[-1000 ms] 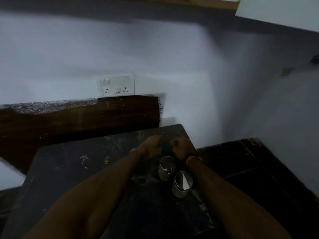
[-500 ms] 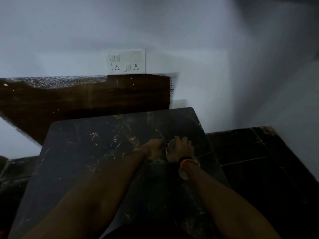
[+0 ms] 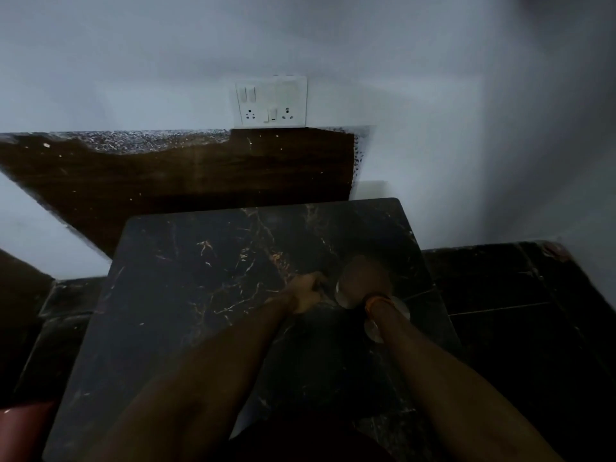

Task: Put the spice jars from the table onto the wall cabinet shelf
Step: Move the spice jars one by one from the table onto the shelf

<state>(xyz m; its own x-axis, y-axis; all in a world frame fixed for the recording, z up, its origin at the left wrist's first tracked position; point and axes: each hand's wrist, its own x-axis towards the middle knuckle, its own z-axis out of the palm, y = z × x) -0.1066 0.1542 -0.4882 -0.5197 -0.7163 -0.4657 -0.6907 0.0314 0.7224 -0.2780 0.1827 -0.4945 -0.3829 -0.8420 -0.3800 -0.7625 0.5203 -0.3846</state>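
Observation:
Two steel spice jars stand on the dark marble table (image 3: 200, 295) near its right side. My right hand (image 3: 365, 278) lies over the top of the farther spice jar (image 3: 341, 296) and grips it; only the jar's left rim shows. The nearer spice jar (image 3: 373, 330) sits under my right wrist, which wears an orange band, and is mostly hidden. My left hand (image 3: 308, 291) rests on the table just left of the farther jar, fingers curled, with nothing seen in it. The wall cabinet is out of view.
A white wall with a switch and socket plate (image 3: 270, 101) rises behind the table, above a brown wooden panel (image 3: 200, 175). Dark tiled floor (image 3: 500, 288) lies to the right. A reddish object (image 3: 23, 425) shows at the bottom left corner.
The view has tilted down and the cabinet has left the frame. My right hand came back from beyond the jars and settled on the farther jar. My left hand stayed beside it.

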